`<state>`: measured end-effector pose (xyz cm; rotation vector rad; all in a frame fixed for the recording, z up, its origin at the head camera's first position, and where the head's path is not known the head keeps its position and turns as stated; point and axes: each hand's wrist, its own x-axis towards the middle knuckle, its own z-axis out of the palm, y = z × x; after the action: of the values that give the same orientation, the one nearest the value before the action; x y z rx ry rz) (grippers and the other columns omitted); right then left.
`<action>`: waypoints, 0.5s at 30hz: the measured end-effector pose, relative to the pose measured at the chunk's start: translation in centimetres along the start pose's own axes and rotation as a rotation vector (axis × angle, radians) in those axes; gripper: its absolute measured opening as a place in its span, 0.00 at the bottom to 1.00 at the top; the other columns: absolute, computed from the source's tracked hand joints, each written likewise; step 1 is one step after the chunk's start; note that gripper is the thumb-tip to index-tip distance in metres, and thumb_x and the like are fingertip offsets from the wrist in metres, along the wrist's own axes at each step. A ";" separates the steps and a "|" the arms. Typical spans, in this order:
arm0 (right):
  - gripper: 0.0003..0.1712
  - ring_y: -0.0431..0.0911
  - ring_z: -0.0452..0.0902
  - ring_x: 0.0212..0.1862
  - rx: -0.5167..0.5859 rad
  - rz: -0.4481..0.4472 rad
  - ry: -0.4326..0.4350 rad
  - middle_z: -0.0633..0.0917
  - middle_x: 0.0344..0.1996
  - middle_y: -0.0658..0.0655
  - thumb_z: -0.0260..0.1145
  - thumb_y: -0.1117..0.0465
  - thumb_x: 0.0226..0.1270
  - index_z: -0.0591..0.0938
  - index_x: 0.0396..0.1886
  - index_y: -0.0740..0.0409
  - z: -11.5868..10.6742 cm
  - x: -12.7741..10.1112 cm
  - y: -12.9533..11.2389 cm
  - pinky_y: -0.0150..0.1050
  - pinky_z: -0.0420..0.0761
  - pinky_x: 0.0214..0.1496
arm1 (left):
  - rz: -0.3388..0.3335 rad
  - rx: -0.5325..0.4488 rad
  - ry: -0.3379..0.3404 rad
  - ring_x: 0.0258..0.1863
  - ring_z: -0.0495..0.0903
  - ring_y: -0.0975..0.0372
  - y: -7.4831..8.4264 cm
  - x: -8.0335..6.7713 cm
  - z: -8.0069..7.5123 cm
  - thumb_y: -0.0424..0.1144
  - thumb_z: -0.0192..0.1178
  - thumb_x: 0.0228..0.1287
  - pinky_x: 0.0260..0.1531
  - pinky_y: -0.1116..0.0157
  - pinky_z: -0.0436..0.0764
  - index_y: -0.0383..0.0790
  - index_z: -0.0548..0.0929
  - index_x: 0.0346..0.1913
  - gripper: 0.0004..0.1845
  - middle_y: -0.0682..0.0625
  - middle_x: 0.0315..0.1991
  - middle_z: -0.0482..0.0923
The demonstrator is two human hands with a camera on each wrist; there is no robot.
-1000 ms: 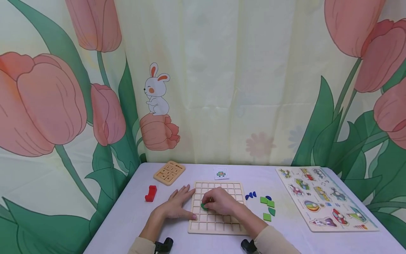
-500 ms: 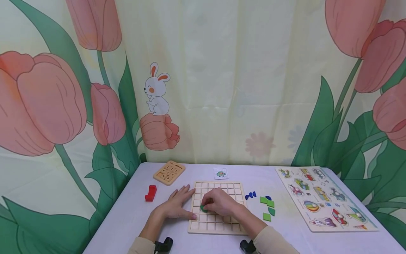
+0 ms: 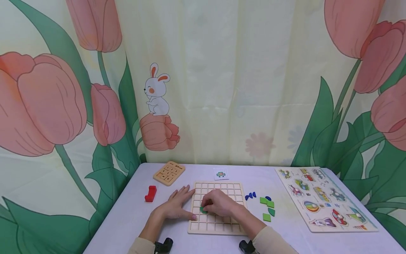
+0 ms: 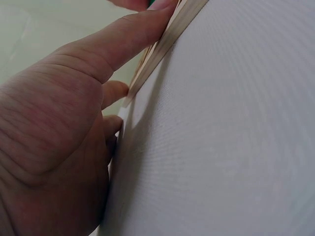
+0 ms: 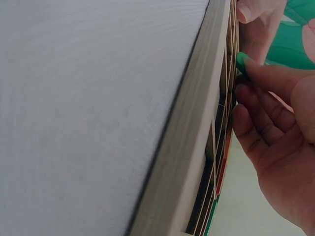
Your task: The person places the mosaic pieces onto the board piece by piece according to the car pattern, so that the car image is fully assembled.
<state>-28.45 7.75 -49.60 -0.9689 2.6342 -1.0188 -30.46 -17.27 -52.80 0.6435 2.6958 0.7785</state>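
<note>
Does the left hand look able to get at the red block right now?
Probably yes: the red block lies to the left of the left hand, with nothing visible between them. That hand holds no piece, though it would likely have to leave the board.

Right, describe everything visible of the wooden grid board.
The wooden grid board looks like pale wood, rectangular, with thin dividers forming rows of square cells. It lies flat on the white table, just this side of the picture card. The left hand touches its left edge, thumb on top; the right hand, pinching a green piece, hides part of it.
</note>
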 end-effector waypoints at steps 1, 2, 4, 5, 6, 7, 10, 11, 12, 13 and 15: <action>0.04 0.31 0.75 0.30 0.003 0.001 -0.002 0.87 0.28 0.41 0.75 0.65 0.66 0.91 0.34 0.50 0.0 0.0 0.0 0.27 0.79 0.36 | 0.000 0.000 0.000 0.86 0.41 0.48 0.0 0.0 0.0 0.72 0.72 0.49 0.82 0.39 0.39 0.55 0.60 0.83 0.59 0.45 0.86 0.47; 0.04 0.31 0.75 0.30 0.002 0.001 -0.003 0.87 0.27 0.41 0.75 0.64 0.66 0.91 0.34 0.50 0.0 0.0 0.0 0.27 0.79 0.36 | 0.000 0.000 0.000 0.86 0.41 0.48 0.0 0.0 0.0 0.72 0.72 0.49 0.82 0.39 0.39 0.56 0.60 0.83 0.60 0.45 0.86 0.47; 0.04 0.30 0.75 0.30 0.001 0.000 -0.005 0.87 0.27 0.41 0.75 0.64 0.65 0.91 0.34 0.49 0.0 0.0 0.0 0.27 0.79 0.36 | 0.000 0.001 0.001 0.86 0.41 0.48 0.0 0.0 0.0 0.72 0.72 0.48 0.82 0.38 0.39 0.56 0.60 0.83 0.60 0.46 0.86 0.47; 0.04 0.30 0.75 0.30 -0.002 -0.001 -0.007 0.87 0.27 0.40 0.76 0.64 0.65 0.91 0.34 0.49 0.0 0.0 0.0 0.27 0.79 0.36 | 0.000 0.002 0.001 0.86 0.41 0.48 0.0 0.0 0.0 0.72 0.72 0.48 0.82 0.38 0.39 0.56 0.60 0.83 0.60 0.46 0.86 0.47; 0.04 0.30 0.75 0.30 -0.004 -0.001 -0.009 0.87 0.27 0.40 0.76 0.64 0.65 0.91 0.34 0.49 0.0 0.0 0.0 0.27 0.79 0.36 | 0.000 0.003 0.002 0.86 0.41 0.48 0.0 0.0 0.0 0.72 0.72 0.48 0.82 0.38 0.39 0.56 0.60 0.83 0.60 0.46 0.86 0.47; 0.04 0.30 0.75 0.30 -0.006 0.000 -0.011 0.86 0.27 0.40 0.76 0.64 0.65 0.91 0.34 0.49 0.1 0.0 0.0 0.27 0.79 0.36 | 0.000 0.002 0.003 0.86 0.41 0.48 0.0 0.0 0.0 0.72 0.72 0.48 0.82 0.38 0.39 0.56 0.60 0.83 0.60 0.45 0.86 0.47; 0.04 0.31 0.75 0.30 -0.009 0.003 -0.018 0.86 0.27 0.40 0.77 0.64 0.64 0.91 0.35 0.49 0.1 0.0 -0.1 0.27 0.79 0.35 | -0.002 0.002 0.004 0.86 0.41 0.48 0.0 0.0 0.0 0.72 0.73 0.48 0.82 0.38 0.39 0.56 0.60 0.83 0.60 0.45 0.86 0.47; 0.04 0.31 0.75 0.30 -0.012 0.006 -0.021 0.85 0.27 0.39 0.77 0.64 0.64 0.91 0.35 0.49 0.1 0.0 -0.1 0.27 0.78 0.35 | -0.004 0.002 0.003 0.86 0.41 0.48 0.0 0.0 0.0 0.72 0.73 0.48 0.82 0.38 0.39 0.56 0.60 0.82 0.60 0.45 0.86 0.47; 0.05 0.31 0.75 0.30 -0.015 0.006 -0.021 0.85 0.27 0.39 0.77 0.64 0.63 0.90 0.35 0.49 0.1 0.0 -0.1 0.27 0.78 0.35 | -0.005 0.001 0.003 0.86 0.41 0.48 0.0 0.0 0.0 0.72 0.73 0.48 0.82 0.38 0.39 0.56 0.60 0.82 0.60 0.45 0.86 0.47; 0.05 0.31 0.75 0.30 -0.017 0.009 -0.021 0.84 0.27 0.39 0.78 0.63 0.63 0.90 0.35 0.49 0.1 0.0 -0.1 0.27 0.78 0.35 | -0.006 0.001 0.003 0.86 0.41 0.48 0.0 0.0 0.0 0.72 0.73 0.48 0.82 0.38 0.39 0.56 0.60 0.82 0.60 0.45 0.86 0.47; 0.05 0.31 0.74 0.30 -0.026 0.015 -0.021 0.84 0.27 0.38 0.78 0.63 0.62 0.90 0.36 0.48 0.1 0.0 -0.1 0.26 0.78 0.35 | -0.007 0.002 0.003 0.86 0.41 0.48 0.0 0.0 0.0 0.72 0.72 0.48 0.82 0.38 0.39 0.56 0.60 0.82 0.60 0.46 0.86 0.47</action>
<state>-28.38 7.63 -49.58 -0.9591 2.6405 -0.9679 -30.46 -17.29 -52.83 0.6340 2.7002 0.7750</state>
